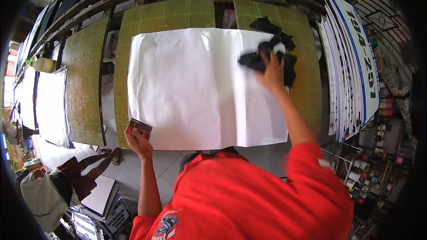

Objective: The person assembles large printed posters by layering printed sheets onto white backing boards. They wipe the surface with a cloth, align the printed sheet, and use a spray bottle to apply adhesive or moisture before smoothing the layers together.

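A large white sheet, creased toward its left and right sides, lies over greenish boards with thin grid lines. At its near left corner my left hand is closed on a small dark brown and red card, which touches or hovers just over the sheet. Over the sheet's right edge, my right hand grips a crumpled black cloth, slightly blurred by motion. More black fabric lies just beyond on the board; whether it is the same piece I cannot tell.
A thick stack of white signboards leans at the right. Paint containers crowd a rack at lower right. To the left are another greenish board, a pale bottle and white panels. A person is at lower left, near stacked boards.
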Tool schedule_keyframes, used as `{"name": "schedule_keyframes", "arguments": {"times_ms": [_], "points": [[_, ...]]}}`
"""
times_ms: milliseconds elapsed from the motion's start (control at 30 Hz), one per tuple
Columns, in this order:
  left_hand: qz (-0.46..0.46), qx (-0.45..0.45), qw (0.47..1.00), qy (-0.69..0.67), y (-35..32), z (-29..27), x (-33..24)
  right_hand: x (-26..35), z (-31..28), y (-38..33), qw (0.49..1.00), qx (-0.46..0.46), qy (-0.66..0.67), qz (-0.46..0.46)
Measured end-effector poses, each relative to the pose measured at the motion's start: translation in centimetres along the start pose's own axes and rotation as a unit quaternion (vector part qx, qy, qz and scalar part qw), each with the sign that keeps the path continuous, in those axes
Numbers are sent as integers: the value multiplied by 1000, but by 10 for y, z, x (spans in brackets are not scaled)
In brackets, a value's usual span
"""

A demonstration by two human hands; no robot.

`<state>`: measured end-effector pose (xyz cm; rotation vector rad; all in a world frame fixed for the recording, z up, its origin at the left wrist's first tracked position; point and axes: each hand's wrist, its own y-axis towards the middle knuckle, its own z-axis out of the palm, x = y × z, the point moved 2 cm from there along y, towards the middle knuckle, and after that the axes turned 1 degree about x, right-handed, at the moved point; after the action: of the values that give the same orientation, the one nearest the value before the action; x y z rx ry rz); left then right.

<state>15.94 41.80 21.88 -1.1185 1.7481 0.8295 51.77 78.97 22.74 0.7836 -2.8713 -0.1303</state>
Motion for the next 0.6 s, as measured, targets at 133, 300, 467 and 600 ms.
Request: {"name": "schedule_keyframes", "arguments": {"times_ms": [133,300,467,600], "points": [[10,-32,999,11,0,4,9,63,-36,-114,988,78,86,-102],[-26,-15,998,-47,-2,5,1,96,-12,-21,993,29,60,-100],[-12,-15,999,-33,1,4,-1,57,16,143,997,-69,39,7],[55,-9,998,42,4,4,-5,33,21,130,990,-119,71,-33]]}}
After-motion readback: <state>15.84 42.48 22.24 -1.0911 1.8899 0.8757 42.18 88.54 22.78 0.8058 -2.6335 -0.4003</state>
